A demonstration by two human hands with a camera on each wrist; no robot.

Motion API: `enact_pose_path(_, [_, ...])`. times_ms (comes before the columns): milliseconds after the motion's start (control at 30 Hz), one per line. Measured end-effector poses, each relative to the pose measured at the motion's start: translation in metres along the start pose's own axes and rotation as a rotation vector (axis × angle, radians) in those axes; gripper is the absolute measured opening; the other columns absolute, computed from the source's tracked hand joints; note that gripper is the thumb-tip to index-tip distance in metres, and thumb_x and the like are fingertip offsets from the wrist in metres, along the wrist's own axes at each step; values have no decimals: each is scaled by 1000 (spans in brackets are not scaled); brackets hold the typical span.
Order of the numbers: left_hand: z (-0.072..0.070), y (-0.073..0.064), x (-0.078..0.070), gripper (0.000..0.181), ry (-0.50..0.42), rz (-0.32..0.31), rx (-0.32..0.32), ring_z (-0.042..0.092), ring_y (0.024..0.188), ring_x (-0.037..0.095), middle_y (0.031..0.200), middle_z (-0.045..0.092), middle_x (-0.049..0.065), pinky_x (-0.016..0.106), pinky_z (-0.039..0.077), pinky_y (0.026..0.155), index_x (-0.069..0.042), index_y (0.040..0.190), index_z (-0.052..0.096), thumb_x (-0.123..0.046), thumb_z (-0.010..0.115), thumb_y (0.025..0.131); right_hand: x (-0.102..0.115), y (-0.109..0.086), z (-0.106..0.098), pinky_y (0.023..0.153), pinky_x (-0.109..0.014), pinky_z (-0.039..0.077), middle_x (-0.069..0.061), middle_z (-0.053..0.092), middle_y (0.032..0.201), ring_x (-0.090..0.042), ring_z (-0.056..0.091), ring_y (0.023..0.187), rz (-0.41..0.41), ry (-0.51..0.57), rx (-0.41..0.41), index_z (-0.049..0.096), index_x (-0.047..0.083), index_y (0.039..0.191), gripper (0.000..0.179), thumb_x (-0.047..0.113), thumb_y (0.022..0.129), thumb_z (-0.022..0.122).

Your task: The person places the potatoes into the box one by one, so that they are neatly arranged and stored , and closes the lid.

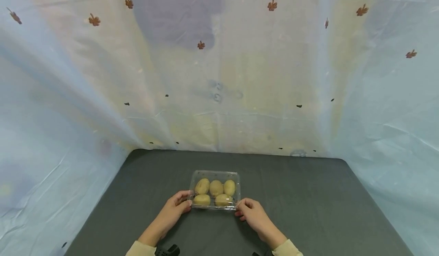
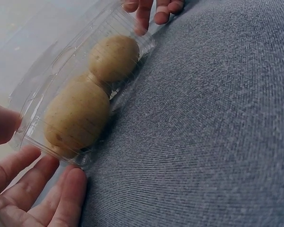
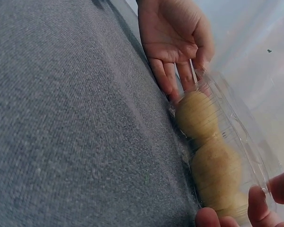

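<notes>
A clear plastic box [image 1: 216, 174] with a lid lies on the dark tabletop, holding several yellow-brown potatoes [image 1: 216, 188]. At its left end, my left hand [image 1: 173, 212] grips the box. The left wrist view shows that thumb at the lid's rim and the fingers [image 2: 68, 194] against the end wall below. On the opposite side, my right hand [image 1: 253, 214] pinches the near right corner. In the right wrist view its thumb and index finger [image 3: 258, 205] meet at the rim, with other fingertips lower down. Potatoes [image 3: 217, 168] show through the clear wall.
The table [image 1: 308, 202] has a dark grey fabric-like cover. Pale plastic sheeting [image 1: 253, 77] with small brown leaf shapes hangs behind it and along both sides. Black straps [image 1: 167, 250] show near the wrists, beside light sleeves.
</notes>
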State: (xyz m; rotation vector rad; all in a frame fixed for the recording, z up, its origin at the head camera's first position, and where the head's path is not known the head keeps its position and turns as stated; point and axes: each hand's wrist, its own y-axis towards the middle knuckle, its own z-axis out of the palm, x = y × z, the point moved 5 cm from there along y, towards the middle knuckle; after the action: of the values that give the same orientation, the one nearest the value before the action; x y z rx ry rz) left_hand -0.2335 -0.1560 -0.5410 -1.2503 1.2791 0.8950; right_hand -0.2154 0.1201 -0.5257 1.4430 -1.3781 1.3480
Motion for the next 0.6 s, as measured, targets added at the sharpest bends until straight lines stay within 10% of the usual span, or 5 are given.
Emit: enact_pose_path(600, [0,-5,0,41,-23,-23,-28,51,123,30,141,47,17,40,51,92,-4,136,51,-18,59,98,0,-2,1,73,-36,54,-11,64,99,-22,63,88,23,-16,9,64,-1,93,23,19,97,53])
